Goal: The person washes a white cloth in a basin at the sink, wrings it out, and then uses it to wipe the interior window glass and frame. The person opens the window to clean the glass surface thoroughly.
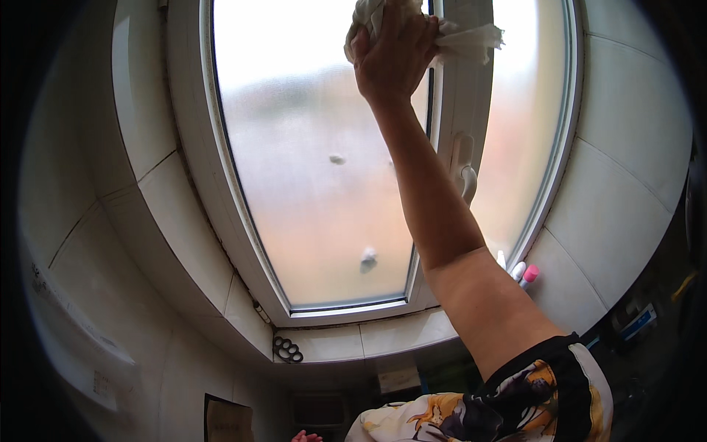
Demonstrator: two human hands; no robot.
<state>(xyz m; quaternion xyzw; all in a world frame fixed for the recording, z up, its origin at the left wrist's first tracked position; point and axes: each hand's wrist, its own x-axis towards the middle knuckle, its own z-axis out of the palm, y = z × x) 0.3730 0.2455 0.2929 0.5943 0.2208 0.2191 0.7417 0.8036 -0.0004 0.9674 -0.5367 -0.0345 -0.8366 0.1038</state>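
My right hand [395, 58] is raised near the top of the view, gripping a bunched whitish cloth [367, 16]. A frayed end of the cloth sticks out to the right, across the white window frame [464, 83]. Behind the hand is a frosted window pane [309, 210], with two pale blurred spots on it. Below and right of the hand, the white window handle [468, 182] is partly covered by my forearm. Only some fingers of my left hand [306, 436] show at the bottom edge, so what it may hold is hidden.
On the tiled sill [331, 343], a dark ringed object like a knuckle-duster [287, 349] stands in the left corner. A pink-capped tube [530, 273] and white bottles sit at the right corner. Tiled walls [613, 166] flank the window. A brown card-like sheet [227, 420] is low on the left.
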